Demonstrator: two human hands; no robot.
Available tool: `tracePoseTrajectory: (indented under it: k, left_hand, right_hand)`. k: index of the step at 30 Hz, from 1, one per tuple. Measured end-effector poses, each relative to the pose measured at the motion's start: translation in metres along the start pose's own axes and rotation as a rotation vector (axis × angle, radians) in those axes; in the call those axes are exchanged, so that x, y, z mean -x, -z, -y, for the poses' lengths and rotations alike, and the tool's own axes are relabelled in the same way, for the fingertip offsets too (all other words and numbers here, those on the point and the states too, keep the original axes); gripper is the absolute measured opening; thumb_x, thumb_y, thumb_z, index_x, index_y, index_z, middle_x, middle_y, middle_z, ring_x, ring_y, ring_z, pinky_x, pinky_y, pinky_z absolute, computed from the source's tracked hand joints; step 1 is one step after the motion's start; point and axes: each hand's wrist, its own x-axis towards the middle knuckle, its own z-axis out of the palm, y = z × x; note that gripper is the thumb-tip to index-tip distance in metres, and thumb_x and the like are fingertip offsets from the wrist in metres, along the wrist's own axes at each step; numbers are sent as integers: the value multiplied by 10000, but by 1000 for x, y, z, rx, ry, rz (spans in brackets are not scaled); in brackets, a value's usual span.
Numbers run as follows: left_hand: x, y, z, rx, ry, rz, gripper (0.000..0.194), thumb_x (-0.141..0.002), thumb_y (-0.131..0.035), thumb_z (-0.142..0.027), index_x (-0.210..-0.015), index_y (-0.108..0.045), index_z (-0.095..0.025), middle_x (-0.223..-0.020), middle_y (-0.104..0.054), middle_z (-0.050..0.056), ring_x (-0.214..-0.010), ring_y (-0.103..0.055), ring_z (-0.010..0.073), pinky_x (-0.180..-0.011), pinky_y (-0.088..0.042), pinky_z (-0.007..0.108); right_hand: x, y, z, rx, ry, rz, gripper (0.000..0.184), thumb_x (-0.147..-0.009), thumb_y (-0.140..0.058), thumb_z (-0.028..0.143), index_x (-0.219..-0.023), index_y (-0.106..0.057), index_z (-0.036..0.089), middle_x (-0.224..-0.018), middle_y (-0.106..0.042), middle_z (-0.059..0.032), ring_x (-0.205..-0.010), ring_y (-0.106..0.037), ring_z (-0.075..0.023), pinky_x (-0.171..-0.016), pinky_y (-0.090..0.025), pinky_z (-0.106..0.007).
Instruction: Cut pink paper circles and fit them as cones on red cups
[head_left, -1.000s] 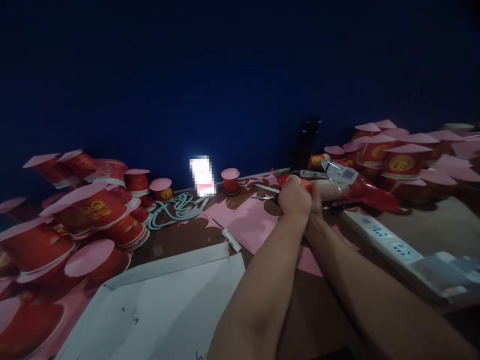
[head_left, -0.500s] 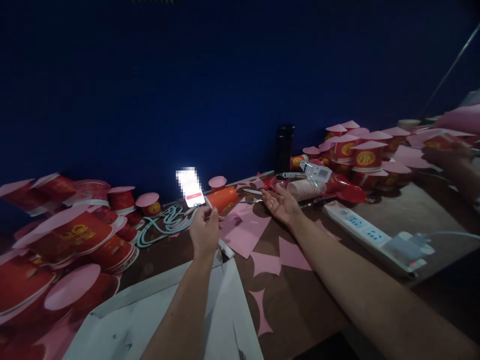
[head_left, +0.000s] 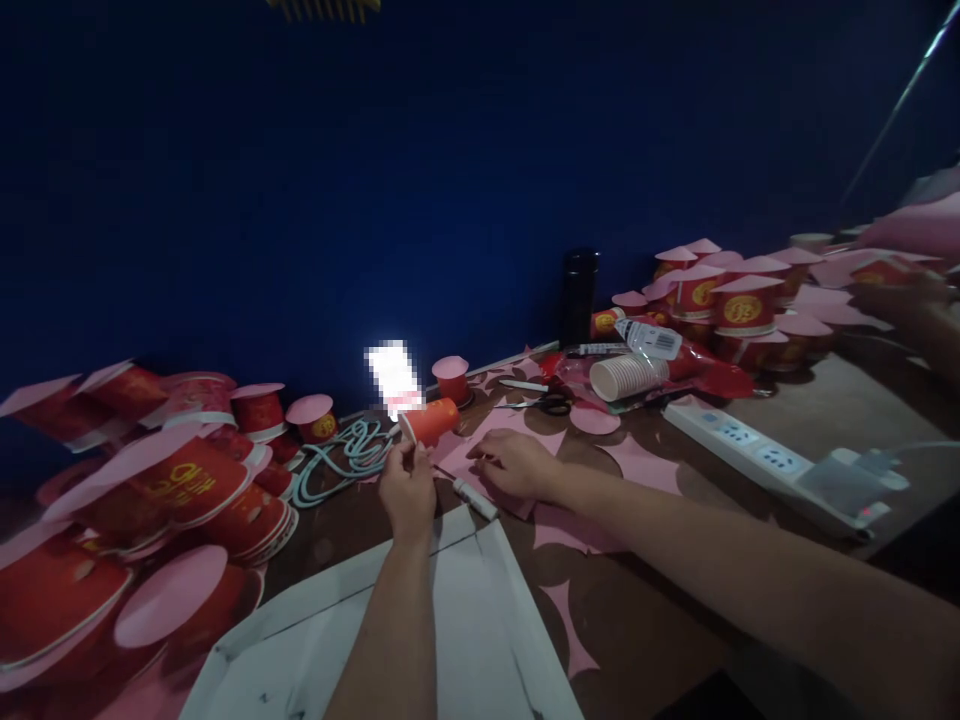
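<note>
My left hand (head_left: 409, 492) is closed on the rim of an orange-red paper cup (head_left: 433, 420), which lies tipped on its side with its mouth toward me. My right hand (head_left: 517, 465) is palm down over a sheet of pink paper (head_left: 544, 440), fingers curled together; what is under the fingertips is hidden. Between the hands lies a small white tube (head_left: 475, 498). Beyond my right hand are black-handled scissors (head_left: 555, 402), a white pen-like stick (head_left: 523, 385) and a round pink paper disc (head_left: 595, 418). A lit phone (head_left: 396, 375) leans behind the cup.
Red cups with pink paper tops (head_left: 199, 470) crowd the left; more (head_left: 746, 305) stand at the back right. A power strip (head_left: 757, 455), stacked white cups (head_left: 626, 378), a black bottle (head_left: 580, 297), a coiled cable (head_left: 341, 460) and a white box (head_left: 465, 620) surround my hands. Another person's hand (head_left: 911, 300) is far right.
My right hand has turned from palm up and open to palm down and curled, moving left and toward me. The scissors and pink disc now show. My left hand keeps hold of the cup.
</note>
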Motion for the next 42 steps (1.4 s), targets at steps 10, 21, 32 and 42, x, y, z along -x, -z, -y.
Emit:
tracePoseTrajectory:
  k: [10, 21, 32, 42]
  left_hand:
    - [-2, -2, 2, -200, 136, 156, 155, -835, -508, -323, -921, -590, -223, -936, -703, 64, -899, -657, 222, -781, -473, 328]
    - [-2, -1, -2, -122, 163, 92, 100, -843, -492, -298, -879, -550, -225, -902, -692, 39, -843, -652, 188, -739, -455, 285]
    - [-3, 1, -7, -274, 165, 132, 96, -822, -524, -307, -839, -564, -222, -918, -683, 57, -856, -625, 221, -741, -434, 309]
    - [-4, -1, -5, -257, 146, 140, 123, -810, -538, -298, -868, -592, -204, -909, -690, 55, -845, -634, 200, -731, -443, 282]
  right_hand:
    - [-32, 13, -13, 228, -313, -63, 393, -892, -408, 218, -1243, -566, 141, -1244, -589, -157, -1114, -558, -250, -905, -436, -345]
    - [-28, 9, -12, 113, -204, -52, 339, -883, -412, 202, -1126, -645, 245, -1137, -669, -40, -1018, -603, -192, -839, -449, -288]
    - [-21, 15, -23, 220, -360, -190, 407, -908, -406, 250, -1295, -521, 200, -1298, -574, -106, -1130, -548, -239, -878, -409, -324]
    - [5, 18, 38, 149, -219, 355, 628, -653, -581, 724, -1012, -622, 211, -910, -695, -89, -775, -644, -268, -621, -414, -306]
